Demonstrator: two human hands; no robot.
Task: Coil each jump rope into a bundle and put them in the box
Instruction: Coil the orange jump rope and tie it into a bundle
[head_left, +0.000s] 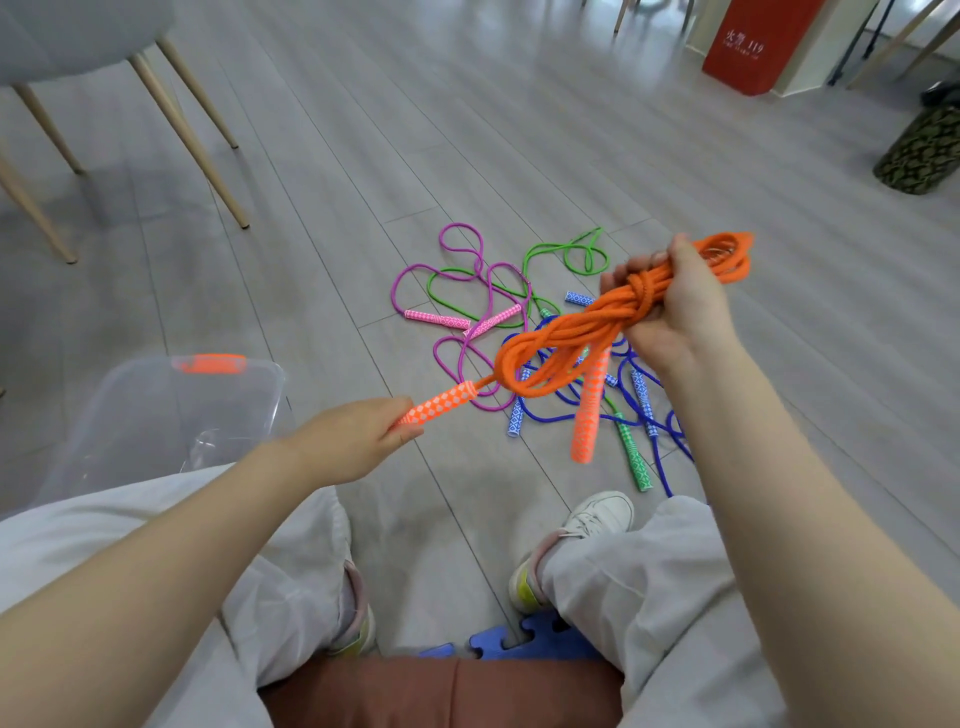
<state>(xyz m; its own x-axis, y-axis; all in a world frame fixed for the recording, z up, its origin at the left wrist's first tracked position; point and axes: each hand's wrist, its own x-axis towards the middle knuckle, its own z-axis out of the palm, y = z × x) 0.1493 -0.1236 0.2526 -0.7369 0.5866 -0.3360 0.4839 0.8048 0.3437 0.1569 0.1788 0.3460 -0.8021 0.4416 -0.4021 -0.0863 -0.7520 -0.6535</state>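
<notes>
An orange jump rope (566, 338) is coiled into a bundle with a wrap knotted around its middle. My right hand (675, 306) grips that bundle at the knot, held above the floor. My left hand (358, 436) holds one orange patterned handle (441, 404) pulled out to the left. The other orange handle (589, 410) hangs down from the bundle. On the floor beyond lie a pink rope (467, 291), a green rope (566, 254) and a blue rope (639, 400), loose and tangled together. A clear plastic box (156, 410) with an orange latch stands at my left knee.
I sit with both legs in light trousers and white shoes on the grey wood floor. A grey chair with wooden legs (192, 140) stands at the far left. A red stand (753, 47) and a patterned stool (919, 150) are far right. Blue foam mat pieces (519, 634) lie between my feet.
</notes>
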